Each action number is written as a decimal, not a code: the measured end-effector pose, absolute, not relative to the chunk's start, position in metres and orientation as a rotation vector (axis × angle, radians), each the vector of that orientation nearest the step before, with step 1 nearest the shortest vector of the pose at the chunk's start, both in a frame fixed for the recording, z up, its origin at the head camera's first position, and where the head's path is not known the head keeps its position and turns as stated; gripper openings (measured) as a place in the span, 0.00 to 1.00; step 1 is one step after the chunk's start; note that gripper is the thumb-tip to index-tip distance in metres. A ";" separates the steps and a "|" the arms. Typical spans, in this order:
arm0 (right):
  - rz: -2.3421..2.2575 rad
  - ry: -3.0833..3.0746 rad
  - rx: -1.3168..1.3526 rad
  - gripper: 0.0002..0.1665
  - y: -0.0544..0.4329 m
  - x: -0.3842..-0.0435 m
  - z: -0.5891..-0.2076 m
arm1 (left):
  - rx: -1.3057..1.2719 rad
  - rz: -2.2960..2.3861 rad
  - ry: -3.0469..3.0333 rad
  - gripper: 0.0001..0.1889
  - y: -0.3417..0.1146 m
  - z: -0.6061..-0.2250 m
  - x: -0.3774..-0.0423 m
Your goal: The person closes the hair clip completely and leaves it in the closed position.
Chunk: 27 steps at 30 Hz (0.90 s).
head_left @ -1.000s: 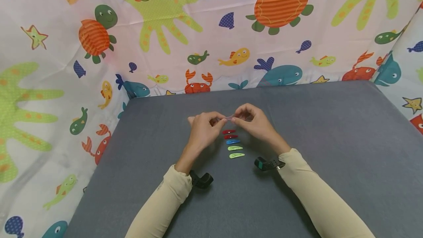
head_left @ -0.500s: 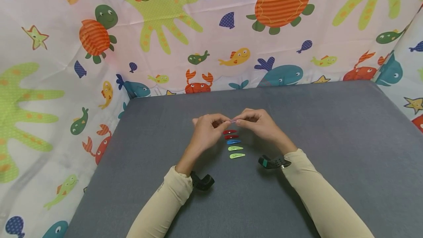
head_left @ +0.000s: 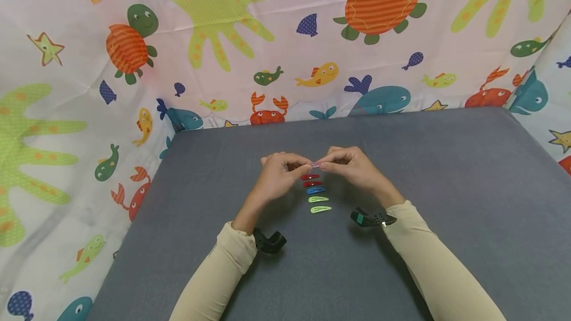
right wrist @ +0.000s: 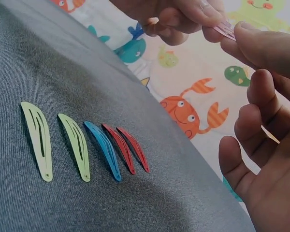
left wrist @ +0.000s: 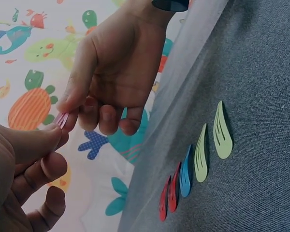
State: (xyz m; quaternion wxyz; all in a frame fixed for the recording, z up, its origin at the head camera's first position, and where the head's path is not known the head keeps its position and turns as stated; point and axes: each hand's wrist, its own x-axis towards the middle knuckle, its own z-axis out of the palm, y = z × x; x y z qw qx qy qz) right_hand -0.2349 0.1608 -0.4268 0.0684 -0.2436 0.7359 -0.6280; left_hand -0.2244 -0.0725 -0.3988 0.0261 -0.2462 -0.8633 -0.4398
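Observation:
A pink snap hair clip [right wrist: 225,30] is pinched at both ends, raised above the table. My left hand [head_left: 279,175] holds one end between thumb and index finger; my right hand [head_left: 354,170] holds the other end the same way. Much of the clip is hidden by the fingertips. Below the hands, in a column on the cloth, lie two red clips [left wrist: 164,199], a blue clip [left wrist: 185,171] and two light green clips [right wrist: 37,140]. Neither hand touches these.
The grey cloth-covered table [head_left: 446,187] spreads around the clips. Behind it and to the left hangs a curtain [head_left: 294,53] printed with sea animals. Dark wrist cameras [head_left: 269,241] jut inward from both wrists, over the table.
Both hands have shifted slightly right and toward the person, with the pink clip between them. My right hand's fingers have drawn closer together. The row of clips on the table has stayed put.

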 end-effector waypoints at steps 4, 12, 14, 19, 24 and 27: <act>-1.892 2.195 -0.738 0.11 0.162 -0.234 -0.427 | -0.787 -1.354 -2.671 0.05 -0.073 -0.399 -0.225; -1.883 2.165 -0.723 0.11 0.163 -0.233 -0.426 | -0.808 -1.351 -2.684 0.05 -0.075 -0.397 -0.225; -1.883 2.159 -0.728 0.11 0.163 -0.233 -0.425 | -0.818 -1.357 -2.680 0.05 -0.076 -0.396 -0.225; -1.885 2.140 -0.740 0.11 0.162 -0.232 -0.423 | -0.846 -1.389 -2.671 0.05 -0.078 -0.396 -0.226; -1.888 2.113 -0.760 0.11 0.163 -0.233 -0.423 | -0.871 -1.409 -2.674 0.05 -0.080 -0.396 -0.227; -1.895 2.100 -0.778 0.10 0.164 -0.233 -0.423 | -0.897 -1.427 -2.661 0.05 -0.080 -0.396 -0.228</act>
